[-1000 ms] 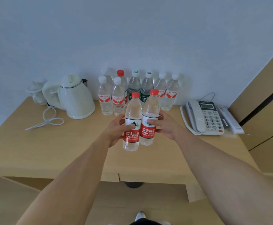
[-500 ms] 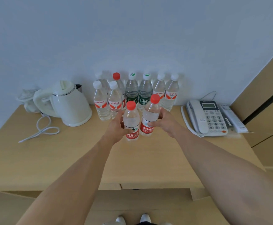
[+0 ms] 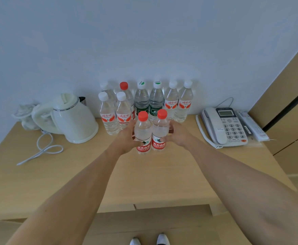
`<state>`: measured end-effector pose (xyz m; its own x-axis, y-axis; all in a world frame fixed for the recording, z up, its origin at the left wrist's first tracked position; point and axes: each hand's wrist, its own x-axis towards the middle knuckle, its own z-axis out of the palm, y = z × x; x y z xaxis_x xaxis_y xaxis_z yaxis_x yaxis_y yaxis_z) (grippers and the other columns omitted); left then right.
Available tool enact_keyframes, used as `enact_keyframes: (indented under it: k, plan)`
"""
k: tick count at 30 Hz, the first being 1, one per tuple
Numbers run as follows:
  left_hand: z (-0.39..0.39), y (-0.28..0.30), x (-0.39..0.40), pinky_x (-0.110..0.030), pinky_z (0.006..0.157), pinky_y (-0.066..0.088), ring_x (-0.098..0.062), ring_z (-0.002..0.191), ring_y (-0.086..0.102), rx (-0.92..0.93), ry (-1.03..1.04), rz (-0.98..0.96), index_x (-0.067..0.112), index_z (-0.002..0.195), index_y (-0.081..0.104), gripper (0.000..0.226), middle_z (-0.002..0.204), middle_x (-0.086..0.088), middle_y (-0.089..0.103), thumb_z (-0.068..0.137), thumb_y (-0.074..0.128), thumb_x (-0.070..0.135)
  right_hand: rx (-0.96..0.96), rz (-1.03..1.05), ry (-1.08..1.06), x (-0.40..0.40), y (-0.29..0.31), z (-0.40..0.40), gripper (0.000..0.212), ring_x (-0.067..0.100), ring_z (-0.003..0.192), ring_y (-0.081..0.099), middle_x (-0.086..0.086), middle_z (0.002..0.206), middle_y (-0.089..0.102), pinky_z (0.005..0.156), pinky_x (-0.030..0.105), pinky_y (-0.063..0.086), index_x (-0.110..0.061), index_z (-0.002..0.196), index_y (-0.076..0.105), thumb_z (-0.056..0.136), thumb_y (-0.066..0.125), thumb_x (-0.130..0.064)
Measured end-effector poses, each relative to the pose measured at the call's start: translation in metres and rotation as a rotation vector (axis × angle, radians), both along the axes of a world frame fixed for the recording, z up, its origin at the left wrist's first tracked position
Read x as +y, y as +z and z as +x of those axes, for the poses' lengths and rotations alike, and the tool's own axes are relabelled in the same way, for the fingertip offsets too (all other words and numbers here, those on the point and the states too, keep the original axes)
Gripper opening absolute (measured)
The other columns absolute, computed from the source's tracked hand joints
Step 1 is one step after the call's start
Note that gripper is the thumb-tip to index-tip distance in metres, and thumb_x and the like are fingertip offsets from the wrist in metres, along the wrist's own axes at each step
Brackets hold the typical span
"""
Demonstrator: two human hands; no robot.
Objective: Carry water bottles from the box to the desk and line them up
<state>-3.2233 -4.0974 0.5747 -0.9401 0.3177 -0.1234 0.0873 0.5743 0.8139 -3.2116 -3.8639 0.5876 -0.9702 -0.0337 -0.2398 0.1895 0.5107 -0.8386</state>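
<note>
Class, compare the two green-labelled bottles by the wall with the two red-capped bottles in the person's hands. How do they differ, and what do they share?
The green-labelled bottles have white caps with a green mark; the held bottles have plain red caps. The former carry dark green labels; the latter carry red ones. The former stand untouched by the wall; the left hand and right hand each grip one of the latter. All four are upright, clear and capped.

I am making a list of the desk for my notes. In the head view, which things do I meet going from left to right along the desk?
White kettle → cluster of standing bottles, with the two red-capped bottles held in front of it by the left hand and right hand → telephone → remote control.
</note>
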Motion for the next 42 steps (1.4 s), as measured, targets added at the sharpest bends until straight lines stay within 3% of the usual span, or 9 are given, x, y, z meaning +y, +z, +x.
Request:
enact_keyframes:
  k: [7, 11, 15, 19, 24, 27, 32, 37, 42]
  plan:
    - [-0.001, 0.039, 0.001, -0.034, 0.090, 0.052, -0.014, 0.104, 0.060, 0.179, 0.027, -0.132, 0.025, 0.141, 0.045, 0.080, 0.109, 0.007, 0.062, 0.074, 0.088, 0.030, 0.042, 0.139, 0.053, 0.000, 0.022, -0.007, 0.070, 0.020, 0.109, 0.059, -0.001, 0.125, 0.060, 0.094, 0.037, 0.050, -0.018, 0.132, 0.054, 0.071, 0.088, -0.018]
    - [-0.004, 0.080, 0.005, -0.033, 0.082, 0.053, -0.016, 0.084, 0.064, 0.399, 0.009, -0.236, 0.026, 0.132, 0.060, 0.062, 0.096, 0.000, 0.069, 0.075, 0.086, 0.031, 0.272, 0.240, 0.035, -0.003, 0.046, -0.006, 0.059, 0.007, 0.091, 0.056, -0.013, 0.102, 0.061, 0.070, 0.012, 0.038, -0.023, 0.120, 0.060, 0.069, 0.089, -0.029]
    - [-0.011, 0.097, 0.015, -0.040, 0.087, 0.054, -0.021, 0.089, 0.066, 0.455, -0.053, -0.406, 0.015, 0.109, 0.072, 0.036, 0.097, -0.003, 0.073, 0.077, 0.085, 0.023, 0.356, 0.296, 0.033, -0.005, 0.052, -0.001, 0.051, 0.006, 0.086, 0.056, -0.013, 0.097, 0.061, 0.064, 0.006, 0.032, -0.020, 0.114, 0.063, 0.070, 0.089, -0.027]
    - [-0.024, 0.099, 0.021, -0.039, 0.086, 0.054, -0.022, 0.093, 0.065, 0.480, -0.036, -0.491, 0.013, 0.107, 0.073, 0.035, 0.098, -0.004, 0.073, 0.077, 0.085, 0.026, 0.384, 0.321, 0.025, -0.004, 0.051, 0.002, 0.047, 0.006, 0.085, 0.055, -0.013, 0.094, 0.059, 0.061, 0.002, 0.033, -0.020, 0.112, 0.063, 0.072, 0.087, -0.028]
    - [-0.049, 0.098, 0.031, -0.038, 0.083, 0.051, -0.027, 0.096, 0.064, 0.538, -0.019, -0.612, 0.021, 0.108, 0.069, 0.033, 0.099, -0.006, 0.068, 0.080, 0.080, 0.034, 0.377, 0.274, 0.022, -0.004, 0.047, 0.004, 0.048, 0.013, 0.094, 0.058, -0.008, 0.105, 0.065, 0.072, 0.020, 0.037, -0.018, 0.116, 0.063, 0.074, 0.085, -0.027]
    - [-0.066, 0.100, 0.035, -0.039, 0.096, 0.032, -0.025, 0.108, 0.054, 0.677, 0.019, -0.809, 0.029, 0.106, 0.069, 0.028, 0.101, -0.006, 0.064, 0.082, 0.073, 0.043, 0.385, 0.262, 0.018, -0.003, 0.045, 0.004, 0.047, 0.014, 0.095, 0.059, -0.005, 0.107, 0.067, 0.074, 0.022, 0.038, -0.017, 0.115, 0.063, 0.074, 0.085, -0.025]
    - [-0.084, 0.100, 0.035, -0.056, 0.114, 0.012, -0.020, 0.125, 0.047, 0.658, 0.075, -0.851, 0.032, 0.098, 0.070, 0.015, 0.106, -0.004, 0.062, 0.083, 0.071, 0.035, 0.390, 0.246, 0.005, -0.005, 0.043, 0.004, 0.044, 0.015, 0.095, 0.059, -0.005, 0.104, 0.066, 0.079, 0.027, 0.041, -0.018, 0.113, 0.063, 0.075, 0.084, -0.024]
    - [-0.095, 0.100, 0.036, -0.061, 0.114, 0.012, -0.021, 0.126, 0.045, 0.621, 0.088, -0.848, 0.028, 0.101, 0.070, 0.016, 0.108, -0.005, 0.062, 0.086, 0.070, 0.032, 0.412, 0.231, 0.002, -0.004, 0.039, 0.004, 0.044, 0.012, 0.094, 0.057, -0.010, 0.098, 0.062, 0.077, 0.024, 0.037, -0.019, 0.114, 0.063, 0.075, 0.084, -0.022]
    - [-0.100, 0.098, 0.034, -0.059, 0.112, 0.016, -0.022, 0.121, 0.048, 0.607, 0.094, -0.826, 0.028, 0.104, 0.069, 0.019, 0.104, -0.003, 0.063, 0.086, 0.069, 0.033, 0.418, 0.225, -0.013, -0.006, 0.039, -0.004, 0.043, 0.013, 0.093, 0.056, -0.006, 0.102, 0.063, 0.080, 0.026, 0.044, -0.017, 0.116, 0.063, 0.077, 0.082, -0.018]
